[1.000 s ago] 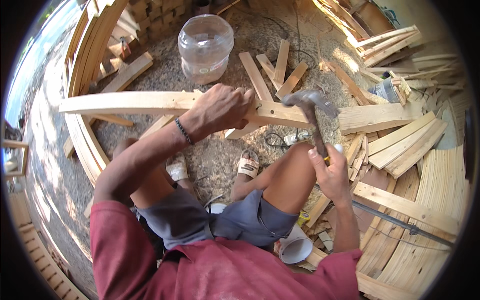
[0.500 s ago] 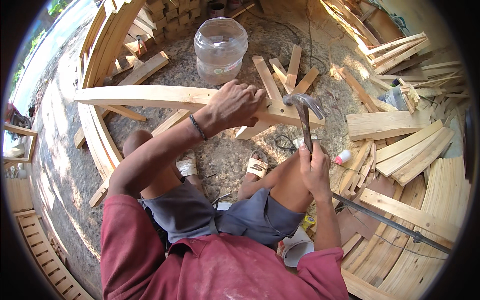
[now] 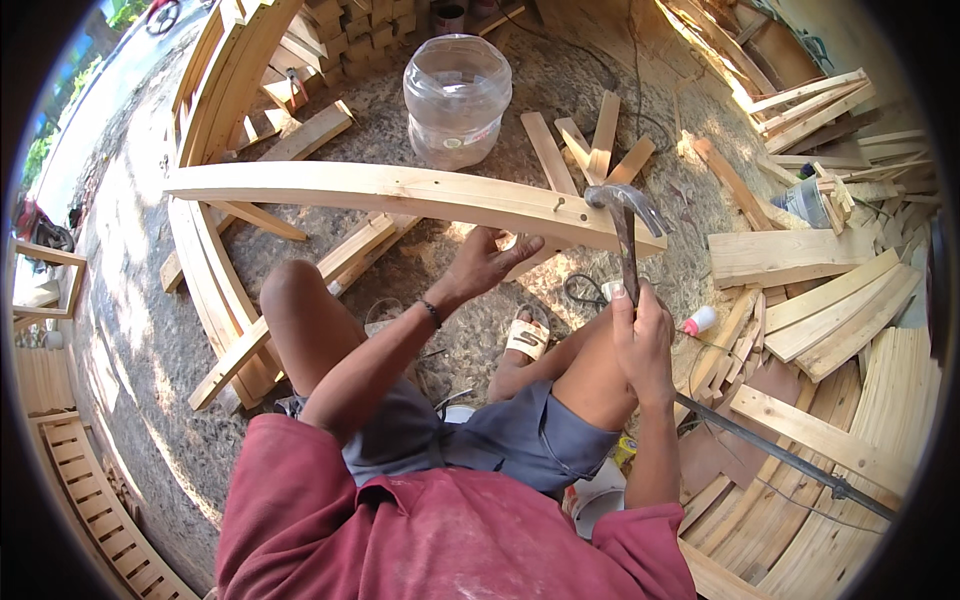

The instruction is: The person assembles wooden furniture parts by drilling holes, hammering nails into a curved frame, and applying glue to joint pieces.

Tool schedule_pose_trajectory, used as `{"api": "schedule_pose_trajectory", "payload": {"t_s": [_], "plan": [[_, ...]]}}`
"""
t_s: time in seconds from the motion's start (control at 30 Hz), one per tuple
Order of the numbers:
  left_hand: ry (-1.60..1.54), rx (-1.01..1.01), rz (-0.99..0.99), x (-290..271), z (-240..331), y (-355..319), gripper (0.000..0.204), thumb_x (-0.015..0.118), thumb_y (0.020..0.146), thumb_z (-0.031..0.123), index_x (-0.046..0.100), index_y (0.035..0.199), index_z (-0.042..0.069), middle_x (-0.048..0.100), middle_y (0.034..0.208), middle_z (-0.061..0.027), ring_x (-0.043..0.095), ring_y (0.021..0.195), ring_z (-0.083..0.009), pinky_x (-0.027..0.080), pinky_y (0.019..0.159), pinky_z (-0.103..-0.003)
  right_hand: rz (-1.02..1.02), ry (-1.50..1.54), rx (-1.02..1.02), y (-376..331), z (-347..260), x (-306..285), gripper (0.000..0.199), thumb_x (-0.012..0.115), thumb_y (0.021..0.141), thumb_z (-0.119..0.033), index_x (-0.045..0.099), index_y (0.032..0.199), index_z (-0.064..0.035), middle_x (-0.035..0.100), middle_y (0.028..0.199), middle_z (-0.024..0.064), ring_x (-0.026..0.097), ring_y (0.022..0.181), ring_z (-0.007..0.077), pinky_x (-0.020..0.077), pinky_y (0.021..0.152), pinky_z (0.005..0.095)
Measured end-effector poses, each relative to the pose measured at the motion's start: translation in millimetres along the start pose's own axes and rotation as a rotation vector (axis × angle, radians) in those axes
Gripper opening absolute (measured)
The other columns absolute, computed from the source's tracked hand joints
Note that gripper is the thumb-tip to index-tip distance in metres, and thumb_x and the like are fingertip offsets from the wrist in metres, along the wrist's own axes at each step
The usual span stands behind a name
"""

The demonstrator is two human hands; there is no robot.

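My right hand (image 3: 645,345) grips the handle of a claw hammer (image 3: 627,235) with the thumb along it. The hammer's head rests at the right end of a long, slightly curved wooden beam (image 3: 385,190). Just left of the head, a nail (image 3: 559,204) sticks up from the wood. Below the beam's near edge is my left hand (image 3: 487,268), holding nothing that I can see, its fingers stretched toward the right. It is close to a shorter wooden piece (image 3: 535,262) under the beam; whether it touches that piece I cannot tell.
A clear plastic container (image 3: 457,105) stands beyond the beam. Curved wooden frame parts (image 3: 215,90) rise at the left. Boards and offcuts (image 3: 780,255) are piled at the right, near a metal bar (image 3: 780,450). A small white-and-pink bottle (image 3: 700,320) lies by my right knee.
My left hand has come off the top of the beam and moved down toward me, uncovering the nail. The hammer stays in my right hand at the beam's right end.
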State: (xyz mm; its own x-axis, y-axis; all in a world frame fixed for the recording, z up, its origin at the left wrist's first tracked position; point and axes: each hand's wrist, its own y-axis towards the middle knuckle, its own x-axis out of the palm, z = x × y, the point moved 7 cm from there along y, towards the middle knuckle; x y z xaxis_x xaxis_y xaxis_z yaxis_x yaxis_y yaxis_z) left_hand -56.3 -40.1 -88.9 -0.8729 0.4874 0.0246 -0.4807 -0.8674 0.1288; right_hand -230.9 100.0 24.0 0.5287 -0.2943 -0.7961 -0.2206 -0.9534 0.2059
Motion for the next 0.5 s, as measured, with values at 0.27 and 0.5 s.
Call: {"api": "schedule_pose_trajectory", "payload": {"t_s": [0.27, 0.5], "plan": [[-0.185, 0.064, 0.215, 15, -23, -3, 0.032, 0.068, 0.096, 0.019, 0.067, 0.119, -0.004, 0.073, 0.111, -0.0114, 0.064, 0.101, -0.0139, 0.051, 0.090, -0.032, -0.007, 0.113, 0.075, 0, 3, 1, 0.033, 0.054, 0.102, -0.027, 0.057, 0.095, 0.0051, 0.058, 0.065, 0.0205, 0.059, 0.058, 0.0325, 0.0417, 0.057, 0.0434], [-0.103, 0.084, 0.273, 13, -18, -8, 0.031, 0.070, 0.095, 0.021, 0.070, 0.114, -0.003, 0.075, 0.106, -0.0117, 0.065, 0.099, -0.0140, 0.051, 0.088, -0.032, -0.049, 0.251, 0.249, -6, 19, 12, 0.034, 0.053, 0.103, -0.029, 0.057, 0.097, 0.0045, 0.055, 0.068, 0.0158, 0.053, 0.061, 0.0253, 0.0419, 0.061, 0.0410]]}}
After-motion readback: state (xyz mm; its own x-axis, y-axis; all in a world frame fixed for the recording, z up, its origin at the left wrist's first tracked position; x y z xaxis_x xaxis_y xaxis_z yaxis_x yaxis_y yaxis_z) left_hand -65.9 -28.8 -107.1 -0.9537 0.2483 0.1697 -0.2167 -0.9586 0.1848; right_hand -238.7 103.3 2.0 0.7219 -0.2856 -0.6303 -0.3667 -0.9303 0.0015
